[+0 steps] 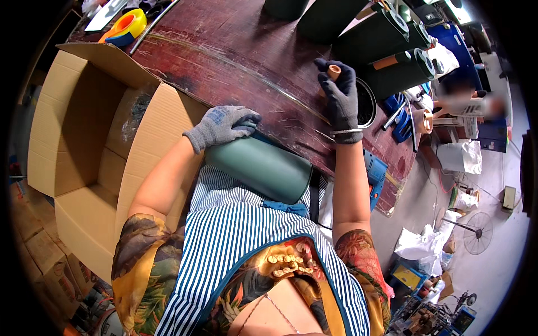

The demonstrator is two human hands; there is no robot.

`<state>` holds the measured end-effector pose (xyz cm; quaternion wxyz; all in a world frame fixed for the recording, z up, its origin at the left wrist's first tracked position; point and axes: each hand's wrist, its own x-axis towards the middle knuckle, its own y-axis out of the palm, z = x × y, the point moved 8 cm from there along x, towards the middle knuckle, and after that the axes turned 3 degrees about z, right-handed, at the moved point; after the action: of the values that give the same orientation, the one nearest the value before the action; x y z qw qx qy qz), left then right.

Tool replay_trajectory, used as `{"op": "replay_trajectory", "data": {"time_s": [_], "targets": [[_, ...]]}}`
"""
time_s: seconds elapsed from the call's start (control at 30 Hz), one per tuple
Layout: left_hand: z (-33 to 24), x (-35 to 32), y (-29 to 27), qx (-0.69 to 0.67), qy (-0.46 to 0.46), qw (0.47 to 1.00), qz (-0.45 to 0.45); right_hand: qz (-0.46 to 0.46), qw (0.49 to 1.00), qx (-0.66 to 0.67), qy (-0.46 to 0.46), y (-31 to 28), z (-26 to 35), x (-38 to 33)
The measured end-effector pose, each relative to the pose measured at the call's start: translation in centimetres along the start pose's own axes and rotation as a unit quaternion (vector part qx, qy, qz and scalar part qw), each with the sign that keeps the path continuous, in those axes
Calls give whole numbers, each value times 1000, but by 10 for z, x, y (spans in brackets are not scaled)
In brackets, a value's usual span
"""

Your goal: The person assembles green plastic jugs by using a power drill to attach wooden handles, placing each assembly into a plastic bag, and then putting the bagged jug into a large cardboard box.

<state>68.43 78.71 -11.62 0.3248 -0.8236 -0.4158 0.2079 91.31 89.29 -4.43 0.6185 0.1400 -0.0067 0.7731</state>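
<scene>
L hand (223,126), grey glove, is pressed palm-down w/ fingers curled over the far end of a green roll (259,165). The roll lies across the person's lap/apron at the near table (235,50) edge, tilted, near end toward the R side. R hand (341,95), dark glove, is raised over the table, fingertips pinched shut on a small tan tube (334,71), prob. a cardboard core or plug.

Handling, as a guess: the roll looks like tightly wound sheet, so stiff along its length, fairly heavy, w/ a smooth skin that could slip under gloves. Best hold is around the body near an end, or cupping the end face, as L hand does now. Tube looks light, rigid, crushable if squeezed hard; a pinch on its sides is enough.

Open cardboard box (78,129) sits at L, beside the roll. More green rolls (392,61) stand at far R of the table. Tape roll (126,27) far L corner.
</scene>
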Motion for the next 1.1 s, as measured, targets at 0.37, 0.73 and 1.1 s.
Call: {"op": "replay_trajectory", "data": {"time_s": [0.37,0.73,1.1], "targets": [[5,-5,7,15,-2,1000,-3,-136,870,-432,-196,24,15,9],[5,-1,2,5,22,999,-36,-120,948,-247,-160,-15,-30,29],[31,-19,-1,-375,19,926,31,314,855,-395,115,89,-3,-84]]}}
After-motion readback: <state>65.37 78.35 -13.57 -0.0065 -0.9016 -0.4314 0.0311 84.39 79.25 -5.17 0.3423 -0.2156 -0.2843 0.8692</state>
